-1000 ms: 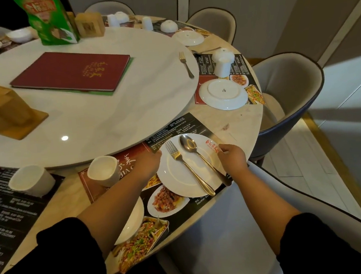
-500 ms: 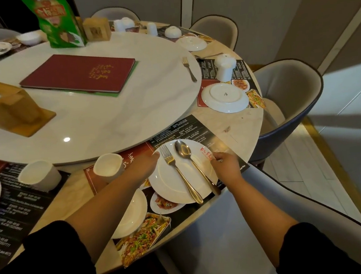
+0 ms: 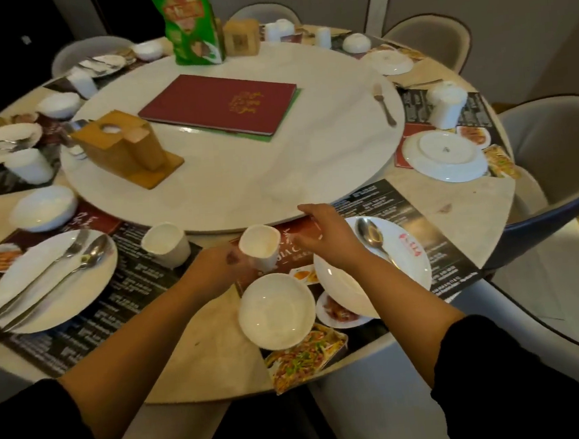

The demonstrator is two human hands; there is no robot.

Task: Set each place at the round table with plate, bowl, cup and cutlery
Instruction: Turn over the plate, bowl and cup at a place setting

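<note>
Looking down through the head camera, the left hand (image 3: 220,265) has its fingers (image 3: 240,258) wrapped round a handleless white cup (image 3: 260,250), held just above the placemat (image 3: 395,210) at the near place on the table (image 3: 201,346). The right hand (image 3: 324,237) hovers beside the cup with fingers loosely spread, grasping nothing, over the plate (image 3: 407,265) that carries a spoon (image 3: 370,235). A white bowl (image 3: 277,311) sits just beside the plate. Glazed ceramic like this is likely stiff, smooth, a little slippery and breakable, so the cup seems best gripped round its wall, the bowl by its rim. Red characters mark the plate rim, gold ones the maroon menu (image 3: 222,104), white ones the placemat; none are legible
</note>
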